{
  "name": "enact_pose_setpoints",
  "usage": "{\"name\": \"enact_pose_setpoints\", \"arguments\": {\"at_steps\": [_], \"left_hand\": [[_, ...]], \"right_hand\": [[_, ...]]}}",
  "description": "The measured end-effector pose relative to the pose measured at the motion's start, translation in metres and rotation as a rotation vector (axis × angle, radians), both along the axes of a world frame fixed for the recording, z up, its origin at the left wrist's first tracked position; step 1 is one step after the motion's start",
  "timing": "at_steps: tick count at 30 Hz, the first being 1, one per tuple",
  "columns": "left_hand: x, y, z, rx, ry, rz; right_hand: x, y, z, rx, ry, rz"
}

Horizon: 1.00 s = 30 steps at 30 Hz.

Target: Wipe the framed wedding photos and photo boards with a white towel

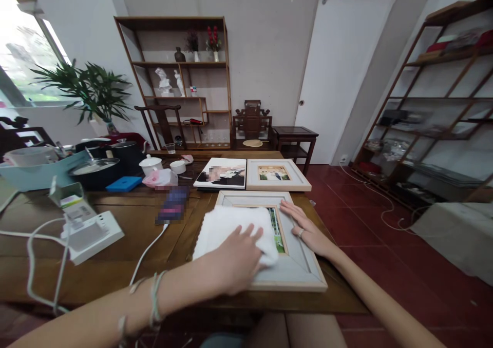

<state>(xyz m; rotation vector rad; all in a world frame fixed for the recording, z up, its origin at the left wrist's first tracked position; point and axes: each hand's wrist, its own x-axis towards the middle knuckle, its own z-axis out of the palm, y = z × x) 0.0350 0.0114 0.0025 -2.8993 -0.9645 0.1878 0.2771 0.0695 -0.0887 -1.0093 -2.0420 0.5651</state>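
Observation:
A white picture frame (pixel 304 255) with a wide mat lies flat on the wooden table in front of me. Across its left and middle part rests a white cloth (pixel 223 227), covering most of the picture; a green strip of the photo (pixel 277 232) shows at the cloth's right side. My left hand (pixel 241 258) presses on the cloth with fingers spread. On the frame's right border lies my right hand (pixel 306 230), flat, a ring on one finger.
Behind the frame are another framed photo (pixel 279 176) and a photo panel (pixel 221 173). Left on the table (pixel 165 266) are a phone (pixel 173 204) with a white cable, an opened white box (pixel 96 235), a blue box (pixel 124 184), a lidded cup (pixel 150 164) and pots (pixel 96 173).

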Motion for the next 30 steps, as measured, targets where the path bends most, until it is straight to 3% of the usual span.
{"name": "enact_pose_setpoints", "arguments": {"at_steps": [3, 6, 9, 13, 16, 18, 21, 27, 30], "left_hand": [[-0.001, -0.033, 0.007, -0.040, -0.024, -0.075], [0.002, -0.034, 0.003, -0.069, -0.077, -0.041], [0.008, -0.002, -0.009, -0.047, -0.086, 0.065], [0.014, 0.056, -0.024, 0.130, -0.142, 0.209], [0.017, 0.085, -0.027, 0.195, -0.144, 0.213], [0.019, 0.089, -0.025, 0.178, -0.111, 0.174], [0.020, 0.068, -0.018, 0.125, -0.057, 0.078], [0.016, -0.018, 0.005, -0.010, 0.062, -0.136], [0.015, -0.035, 0.010, -0.054, 0.011, -0.152]], "right_hand": [[0.000, 0.000, 0.000, 0.023, -0.006, 0.003], [0.000, 0.000, -0.001, 0.036, -0.002, 0.012], [0.000, 0.000, -0.001, 0.023, 0.007, 0.007], [0.000, 0.000, 0.000, -0.004, 0.003, -0.003], [0.000, 0.000, 0.001, -0.014, 0.006, -0.008], [0.000, 0.001, 0.000, -0.021, 0.008, -0.011], [0.000, 0.004, -0.003, -0.013, 0.011, -0.022], [0.000, 0.004, -0.004, 0.002, -0.019, -0.040], [0.000, 0.004, -0.003, -0.004, -0.021, -0.046]]}}
